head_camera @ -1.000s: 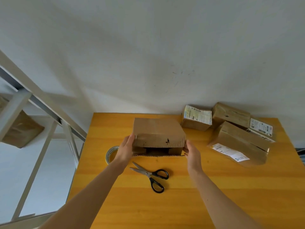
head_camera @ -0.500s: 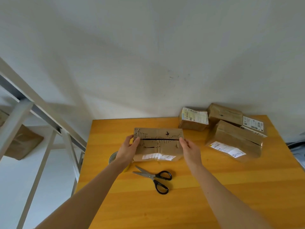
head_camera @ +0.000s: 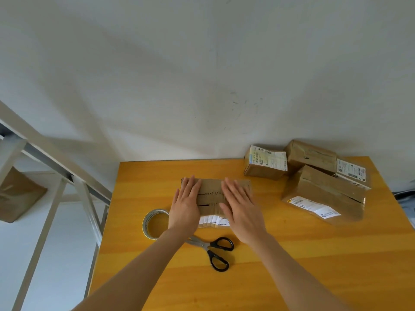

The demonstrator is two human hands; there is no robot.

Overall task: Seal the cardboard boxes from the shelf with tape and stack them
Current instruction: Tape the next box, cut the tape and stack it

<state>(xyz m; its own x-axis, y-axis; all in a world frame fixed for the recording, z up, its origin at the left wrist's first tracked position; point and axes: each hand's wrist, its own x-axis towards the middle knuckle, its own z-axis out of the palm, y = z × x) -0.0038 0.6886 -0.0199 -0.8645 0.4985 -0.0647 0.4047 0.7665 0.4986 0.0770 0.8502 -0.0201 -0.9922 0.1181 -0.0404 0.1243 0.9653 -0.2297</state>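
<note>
A brown cardboard box (head_camera: 212,194) lies on the yellow table (head_camera: 280,265), its two top flaps folded down with a dark seam between them. My left hand (head_camera: 185,203) lies flat on the left flap, fingers straight. My right hand (head_camera: 241,206) presses flat on the right flap. A roll of clear tape (head_camera: 155,223) sits just left of my left wrist. Black-handled scissors (head_camera: 215,250) lie in front of the box, partly under my left forearm.
Three boxes sit at the table's back right: a labelled one (head_camera: 266,162), another (head_camera: 312,154) behind, and a larger one (head_camera: 323,194) wrapped in clear tape. A white metal shelf frame (head_camera: 51,180) stands left, holding a brown box (head_camera: 18,196).
The box was turned over and set down with its flaps on top. Both hands moved from gripping its sides to lying flat on the flaps.
</note>
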